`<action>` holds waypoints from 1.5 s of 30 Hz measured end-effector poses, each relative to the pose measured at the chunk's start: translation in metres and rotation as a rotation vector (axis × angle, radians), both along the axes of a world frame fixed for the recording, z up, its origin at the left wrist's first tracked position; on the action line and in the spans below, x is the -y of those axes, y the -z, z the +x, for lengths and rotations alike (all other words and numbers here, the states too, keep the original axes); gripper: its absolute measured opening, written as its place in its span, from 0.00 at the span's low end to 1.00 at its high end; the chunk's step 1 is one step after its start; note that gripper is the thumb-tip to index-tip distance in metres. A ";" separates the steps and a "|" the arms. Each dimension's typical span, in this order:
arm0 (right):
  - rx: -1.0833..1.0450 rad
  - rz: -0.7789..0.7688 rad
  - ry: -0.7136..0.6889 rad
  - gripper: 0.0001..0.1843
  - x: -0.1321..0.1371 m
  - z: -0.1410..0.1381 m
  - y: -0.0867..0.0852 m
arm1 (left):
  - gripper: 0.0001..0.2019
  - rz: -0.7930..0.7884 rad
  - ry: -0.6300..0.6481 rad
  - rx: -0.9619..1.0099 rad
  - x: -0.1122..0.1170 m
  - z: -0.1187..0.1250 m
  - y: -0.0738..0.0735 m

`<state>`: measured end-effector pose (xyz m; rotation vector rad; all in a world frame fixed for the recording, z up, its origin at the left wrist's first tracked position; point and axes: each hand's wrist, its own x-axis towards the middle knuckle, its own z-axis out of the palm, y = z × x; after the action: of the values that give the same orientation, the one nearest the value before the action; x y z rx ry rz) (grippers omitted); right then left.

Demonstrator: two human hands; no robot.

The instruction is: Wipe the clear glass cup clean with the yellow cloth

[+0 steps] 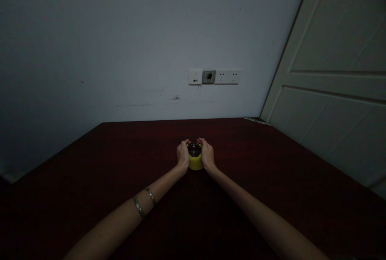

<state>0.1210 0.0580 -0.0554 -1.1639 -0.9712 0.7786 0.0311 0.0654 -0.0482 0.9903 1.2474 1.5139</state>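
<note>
A small yellow bowl-like container (pixel 195 164) with a dark shiny inside stands on the dark red table (pixel 120 159), near its middle. My left hand (pixel 183 155) cups its left side and my right hand (pixel 207 154) cups its right side, fingers curled round the rim. Both arms reach straight out from me. Two thin bracelets (pixel 144 201) sit on my left forearm.
A pale wall rises behind the table, with a row of sockets and a switch (pixel 214 77). A white panelled door (pixel 334 91) stands along the table's right side. The room is dim.
</note>
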 end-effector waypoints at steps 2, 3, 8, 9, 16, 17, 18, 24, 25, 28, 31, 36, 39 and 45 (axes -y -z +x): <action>0.006 0.000 -0.001 0.25 0.000 0.000 0.001 | 0.21 -0.002 0.000 -0.006 -0.001 0.000 0.001; 0.010 0.000 -0.001 0.25 0.000 0.000 0.001 | 0.21 -0.003 -0.001 -0.010 -0.001 0.000 0.001; 0.033 0.004 -0.007 0.24 0.000 -0.001 0.001 | 0.20 -0.011 -0.011 -0.035 -0.005 -0.001 0.004; 0.039 0.005 -0.008 0.24 0.000 -0.001 0.001 | 0.20 -0.013 -0.013 -0.039 -0.006 -0.001 0.004; 0.066 0.013 -0.017 0.23 0.001 0.001 0.002 | 0.19 -0.025 -0.020 -0.058 -0.008 -0.001 0.005; 0.069 0.014 -0.020 0.23 0.001 0.001 0.002 | 0.19 -0.027 -0.018 -0.060 -0.008 -0.001 0.005; 0.072 0.015 -0.023 0.23 0.001 0.001 0.002 | 0.18 -0.028 -0.015 -0.061 -0.008 -0.002 0.005; 0.094 0.014 -0.054 0.23 0.001 0.004 -0.003 | 0.18 -0.035 0.014 -0.035 -0.010 -0.010 0.001; 0.102 0.018 -0.057 0.23 0.002 0.005 -0.006 | 0.18 -0.031 0.016 -0.022 -0.010 -0.012 0.000; 0.155 0.059 -0.070 0.20 0.011 0.016 -0.020 | 0.18 -0.013 0.019 0.022 -0.011 -0.020 -0.004; 0.384 0.236 -0.151 0.17 0.028 0.031 -0.038 | 0.16 0.007 0.012 0.061 -0.017 -0.028 -0.011; 1.009 0.498 -0.344 0.16 0.051 0.051 -0.052 | 0.15 0.038 -0.029 0.098 -0.030 -0.044 -0.024; 1.228 0.512 -0.348 0.15 0.058 0.053 -0.049 | 0.14 0.052 -0.059 0.108 -0.035 -0.051 -0.029; 1.327 0.511 -0.337 0.10 0.061 0.047 -0.040 | 0.14 0.070 -0.109 0.099 -0.044 -0.059 -0.033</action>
<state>0.1678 -0.0027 -0.0150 -0.9877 -2.3334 -0.1434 -0.0283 0.1091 -0.0147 0.8931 1.2015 1.6804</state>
